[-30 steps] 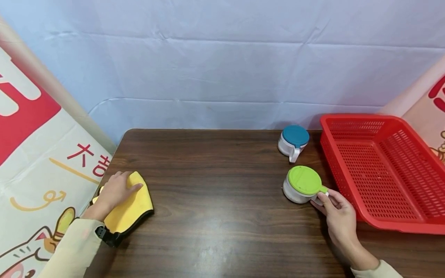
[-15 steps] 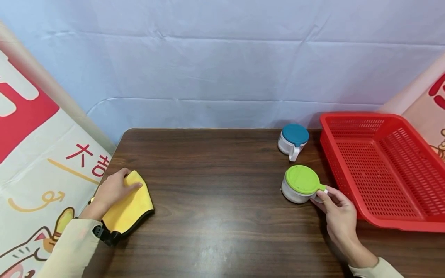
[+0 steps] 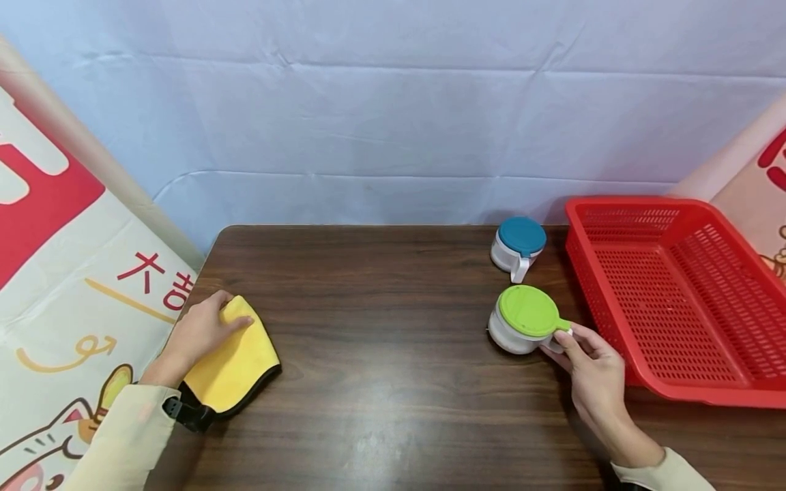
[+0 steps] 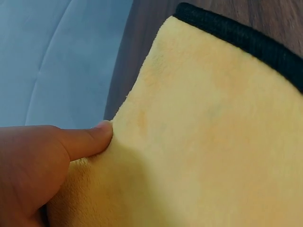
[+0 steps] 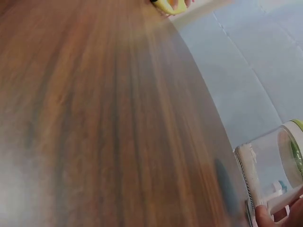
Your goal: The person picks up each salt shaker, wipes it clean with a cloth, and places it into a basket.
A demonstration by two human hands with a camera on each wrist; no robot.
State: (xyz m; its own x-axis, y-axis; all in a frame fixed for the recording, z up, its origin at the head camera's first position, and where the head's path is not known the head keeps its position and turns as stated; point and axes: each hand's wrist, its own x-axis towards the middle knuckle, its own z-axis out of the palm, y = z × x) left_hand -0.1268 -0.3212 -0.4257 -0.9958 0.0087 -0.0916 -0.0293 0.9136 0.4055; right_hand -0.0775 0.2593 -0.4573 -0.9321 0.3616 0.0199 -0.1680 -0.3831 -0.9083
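Observation:
At the table's left edge, my left hand (image 3: 198, 335) grips a folded yellow cloth (image 3: 242, 365) with black edging. The thumb lies over the cloth (image 4: 203, 127) in the left wrist view; the other fingers are mostly hidden. On the right, my right hand (image 3: 597, 382) pinches the white handle of a clear seasoning jar (image 3: 527, 312) with a green lid. White stuff shows at the bottom of this jar (image 5: 265, 163) in the right wrist view, where my fingertips (image 5: 262, 216) meet the handle. Behind it stands a similar jar with a blue lid (image 3: 522, 236).
A red plastic basket (image 3: 724, 397) with perforated walls stands at the right, close beside my right hand. The brown wooden table (image 3: 368, 307) reaches back to a pale cloth backdrop (image 3: 393, 123). Printed sheets (image 3: 123, 273) hang at the left.
My right hand has moved the green-lidded jar slightly left and toward the back. The cloth's front corner has shifted a little to the right under my left hand.

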